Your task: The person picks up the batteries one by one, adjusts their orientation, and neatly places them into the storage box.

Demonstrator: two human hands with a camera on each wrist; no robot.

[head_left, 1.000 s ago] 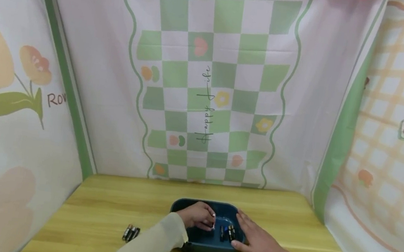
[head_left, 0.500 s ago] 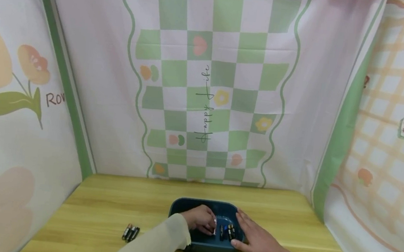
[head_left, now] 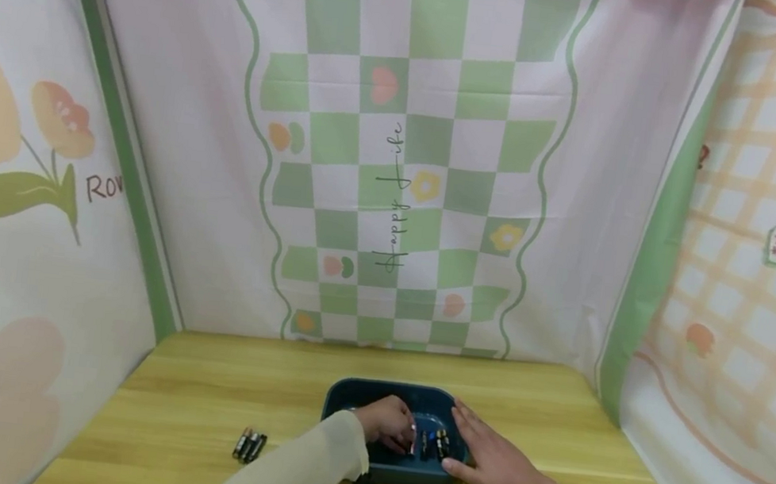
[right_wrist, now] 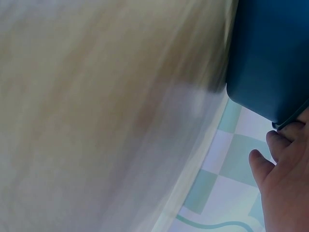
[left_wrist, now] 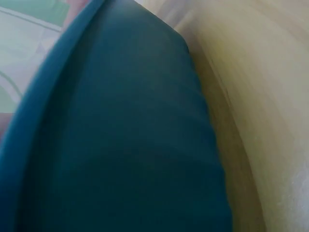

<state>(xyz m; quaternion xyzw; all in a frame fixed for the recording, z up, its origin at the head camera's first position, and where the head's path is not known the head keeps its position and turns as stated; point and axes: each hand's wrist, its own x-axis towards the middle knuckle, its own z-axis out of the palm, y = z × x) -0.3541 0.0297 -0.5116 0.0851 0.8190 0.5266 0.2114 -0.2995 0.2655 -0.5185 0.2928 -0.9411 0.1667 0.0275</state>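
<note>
A dark blue box [head_left: 404,477] stands on the table in the head view. My left hand [head_left: 387,422] reaches inside it with curled fingers, pinching a small dark battery [head_left: 412,446] that the fingers mostly hide. Just right of it, several black batteries [head_left: 441,444] lie side by side on the box floor. My right hand [head_left: 499,464] rests on the box's right rim, fingers straight and thumb apart. The right wrist view shows that hand [right_wrist: 287,169] at the rim. In the left wrist view only the box's outer wall [left_wrist: 135,116] shows; the hand is hidden.
More black batteries [head_left: 250,445] lie together on the wooden table [head_left: 200,380], left of the box. Patterned cloth [head_left: 407,196] hangs behind the table, with further cloth panels on both sides.
My left hand has moved slightly lower and to the right inside the box, bringing the pinched battery nearer the others. My right hand stays on the rim.
</note>
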